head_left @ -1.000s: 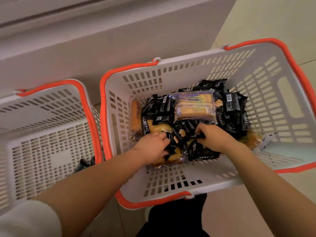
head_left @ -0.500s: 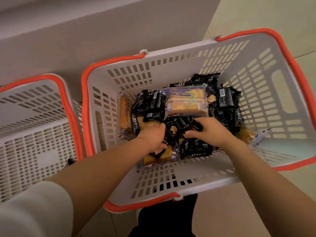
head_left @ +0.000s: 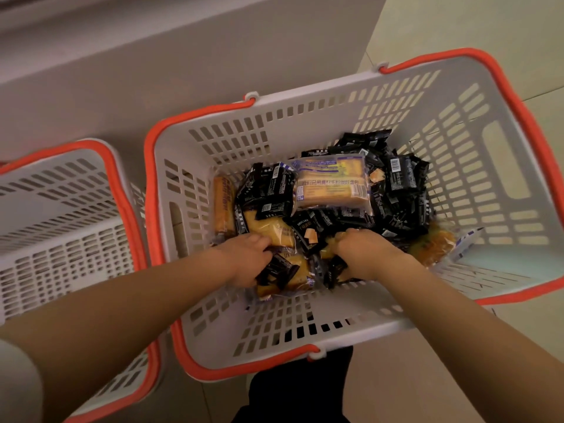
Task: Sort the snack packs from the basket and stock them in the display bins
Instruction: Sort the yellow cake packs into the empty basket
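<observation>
Snack packs [head_left: 329, 209] heap at twelve o'clock in the white basket [head_left: 305, 117]; left hand [head_left: 244, 257] and right hand [head_left: 363, 254] curl into black sachets; light, crinkly, slippery film; pinch sealed ends.

I read "DRYCARE" in white on a small black pack [head_left: 306, 232] at the middle of the basket [head_left: 305, 123]. At its 1 o'clock, a clear bread pack [head_left: 331, 183] carries a line of Chinese characters, 我们只用真材实料做好面包. At 2 o'clock, a black pack [head_left: 399, 175] shows a barcode, digits too small for me to read.
</observation>
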Demonstrator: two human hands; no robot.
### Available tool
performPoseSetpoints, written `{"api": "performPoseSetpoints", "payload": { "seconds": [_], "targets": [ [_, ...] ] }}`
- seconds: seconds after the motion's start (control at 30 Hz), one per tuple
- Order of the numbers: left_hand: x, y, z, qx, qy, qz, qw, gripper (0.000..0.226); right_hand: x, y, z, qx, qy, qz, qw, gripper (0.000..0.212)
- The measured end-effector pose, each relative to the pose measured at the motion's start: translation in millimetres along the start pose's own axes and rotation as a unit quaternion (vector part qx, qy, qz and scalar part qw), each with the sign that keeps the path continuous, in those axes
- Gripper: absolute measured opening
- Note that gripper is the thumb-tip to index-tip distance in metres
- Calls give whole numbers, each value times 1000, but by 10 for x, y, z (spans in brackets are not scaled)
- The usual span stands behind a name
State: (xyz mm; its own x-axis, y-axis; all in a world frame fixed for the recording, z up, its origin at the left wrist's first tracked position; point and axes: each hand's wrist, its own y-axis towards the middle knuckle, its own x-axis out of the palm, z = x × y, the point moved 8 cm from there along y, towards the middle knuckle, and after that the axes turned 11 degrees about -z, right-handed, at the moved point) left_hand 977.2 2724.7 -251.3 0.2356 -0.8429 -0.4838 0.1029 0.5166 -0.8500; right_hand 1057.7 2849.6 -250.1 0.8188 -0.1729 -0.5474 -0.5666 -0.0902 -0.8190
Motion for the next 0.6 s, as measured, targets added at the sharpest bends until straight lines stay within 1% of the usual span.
{"api": "performPoseSetpoints", "payload": {
  "seconds": [0.07,0.13,0.23,0.3,0.37,0.47,0.53,0.6],
  "targets": [
    [32,38,20,-11,27,2,1000,57,11,-79,78,12,24,6,1000,39],
    [40,88,45,-14,37,3,999,58,-6,-180,180,29,71,17,997,44],
    [43,130,87,1,30,8,1000,60,-1,-249,295,75,147,13,986,54],
    [32,140,108,16,14,18,1000,60,40,-224,334,113,183,-1,977,56],
    [24,157,113,19,-4,24,1000,62,106,-174,362,145,185,-26,972,58],
    [44,214,94,-4,-19,2,1000,73,191,-147,394,179,160,-64,969,68],
    [56,246,86,-15,-26,-12,999,77,186,-142,392,173,142,-68,972,70],
    [53,257,96,-11,-46,-14,999,77,150,-133,379,149,134,-57,978,69]
  ]
}}
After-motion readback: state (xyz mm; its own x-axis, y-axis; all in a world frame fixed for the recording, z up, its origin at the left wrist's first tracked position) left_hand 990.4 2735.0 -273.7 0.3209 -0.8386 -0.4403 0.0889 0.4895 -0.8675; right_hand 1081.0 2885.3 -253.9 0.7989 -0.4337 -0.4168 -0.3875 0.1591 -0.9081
